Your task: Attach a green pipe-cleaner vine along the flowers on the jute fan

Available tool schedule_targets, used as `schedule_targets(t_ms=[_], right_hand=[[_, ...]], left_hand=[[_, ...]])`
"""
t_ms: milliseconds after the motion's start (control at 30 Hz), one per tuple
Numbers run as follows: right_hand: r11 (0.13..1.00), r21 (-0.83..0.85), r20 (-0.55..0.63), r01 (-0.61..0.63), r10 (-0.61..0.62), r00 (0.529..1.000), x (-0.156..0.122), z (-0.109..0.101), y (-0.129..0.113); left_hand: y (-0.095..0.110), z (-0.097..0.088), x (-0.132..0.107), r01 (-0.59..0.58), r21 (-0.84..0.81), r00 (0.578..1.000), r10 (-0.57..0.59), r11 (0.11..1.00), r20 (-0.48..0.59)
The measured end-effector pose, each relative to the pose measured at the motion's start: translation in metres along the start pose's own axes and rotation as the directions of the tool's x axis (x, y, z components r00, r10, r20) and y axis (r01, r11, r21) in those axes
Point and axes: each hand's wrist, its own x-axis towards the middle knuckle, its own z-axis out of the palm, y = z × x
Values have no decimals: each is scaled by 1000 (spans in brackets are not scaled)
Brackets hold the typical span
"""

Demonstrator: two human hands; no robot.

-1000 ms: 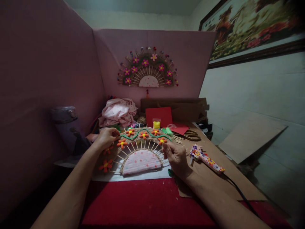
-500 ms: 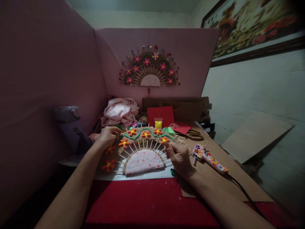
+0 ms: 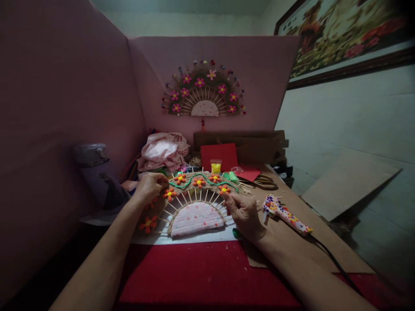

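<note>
A half-round stick fan (image 3: 181, 190) lies before me, its twine band dotted with orange clay flowers (image 3: 199, 183) and its base covered in pink dotted cloth (image 3: 197, 219). A wavy green cord (image 3: 186, 185) runs along the band. At the fan's upper left, my left hand (image 3: 151, 186) is closed in a pinch at the cord's end; its fingertips are partly hidden. My right hand (image 3: 244, 211) pinches the fan's right side just below an orange flower (image 3: 224, 190), and its fingers cover that part of the band.
Right of the fan, a flower-patterned glue gun (image 3: 287, 215) rests on cardboard (image 3: 324, 255). Behind are red card (image 3: 218, 156), a yellow clay packet (image 3: 215, 166) and crumpled pink cloth (image 3: 164, 151). A purple tumbler (image 3: 100, 177) stands left. A finished-looking fan (image 3: 204, 88) hangs on the pink panel.
My left hand has shifted slightly to the right along the fan's upper left edge. The right hand holds almost the same place, and the view has moved a little.
</note>
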Motion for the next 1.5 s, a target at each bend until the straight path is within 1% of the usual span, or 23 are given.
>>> schedule_targets(t_ms=[100, 200, 300, 367, 467, 567, 767, 967, 1067, 1200, 1300, 1400, 1500], right_hand=[[1000, 1, 10, -4, 4, 1000, 0, 1, 1], [1000, -1, 8, -6, 6, 1000, -1, 1, 2], [1000, -4, 2, 2, -2, 1000, -1, 1, 2], [1000, -2, 6, 5, -5, 1000, -1, 1, 2], [1000, 4, 13, 0, 0, 1000, 0, 1, 2], [1000, -2, 15, -3, 3, 1000, 0, 1, 2], [1000, 1, 24, 7, -7, 1000, 0, 1, 2], [1000, 20, 38, -1, 0, 999, 0, 1, 1], [1000, 13, 40, 8, -8, 999, 0, 0, 1], [1000, 7, 41, 25, -26, 999, 0, 1, 2], [999, 11, 50, 36, -36, 998, 1, 1, 3], [999, -5, 46, 48, -48, 998, 1, 1, 3], [998, -26, 44, 57, -56, 997, 1, 1, 2]], left_hand=[[2, 0, -1, -47, 41, 998, 48, 998, -32], [1, 0, 0, -68, 50, 997, 69, 996, -31], [-3, -1, 3, -61, 34, 998, 62, 998, -28], [-7, -3, 5, -46, 35, 998, 48, 998, -49], [-10, -7, 6, -30, 89, 996, 38, 996, -82], [-7, -10, 4, -30, 163, 997, 43, 986, -71], [6, -10, -3, -40, 258, 997, 54, 965, -47], [9, -10, -3, -54, 256, 998, 58, 965, -9], [7, -9, -2, -49, 233, 998, 57, 971, -30], [4, -5, 1, -98, 194, 990, 115, 976, -78], [3, -1, 4, -202, 183, 970, 222, 962, -95], [2, 3, 6, -279, 184, 951, 298, 942, -82], [2, 6, 7, -296, 225, 947, 315, 928, -54]])
